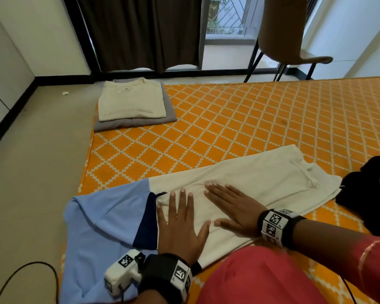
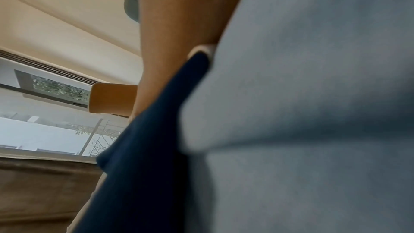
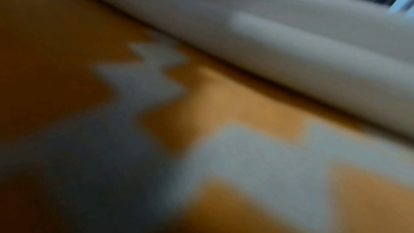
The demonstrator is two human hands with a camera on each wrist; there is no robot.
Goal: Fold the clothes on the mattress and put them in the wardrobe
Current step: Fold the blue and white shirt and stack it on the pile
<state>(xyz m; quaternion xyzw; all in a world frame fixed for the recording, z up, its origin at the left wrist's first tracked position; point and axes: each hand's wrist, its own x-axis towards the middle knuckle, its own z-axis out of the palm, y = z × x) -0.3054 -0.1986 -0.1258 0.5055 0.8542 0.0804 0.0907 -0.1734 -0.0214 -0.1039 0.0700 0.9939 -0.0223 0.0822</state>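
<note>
A cream, light-blue and navy t-shirt (image 1: pixel 239 183) lies folded lengthwise across the near side of the orange patterned mattress (image 1: pixel 239 119). My left hand (image 1: pixel 180 218) lies flat on it with fingers spread, near the navy band. My right hand (image 1: pixel 230 205) presses flat on the cream part beside it. The left wrist view is filled with the shirt's blue and navy cloth (image 2: pixel 302 112). The right wrist view is a blur of the mattress (image 3: pixel 224 98) and the shirt's cream edge (image 3: pixel 291 45). A folded stack, a cream shirt (image 1: pixel 130 99) on a grey one (image 1: pixel 169 110), sits at the far left corner.
Dark clothes (image 1: pixel 369 187) lie heaped at the right edge of the mattress. A brown chair (image 1: pixel 294 40) stands beyond its far side by the glass door and curtain (image 1: pixel 136 29). Tiled floor (image 1: pixel 35 161) runs along the left, with a black cable (image 1: pixel 31 273) on it.
</note>
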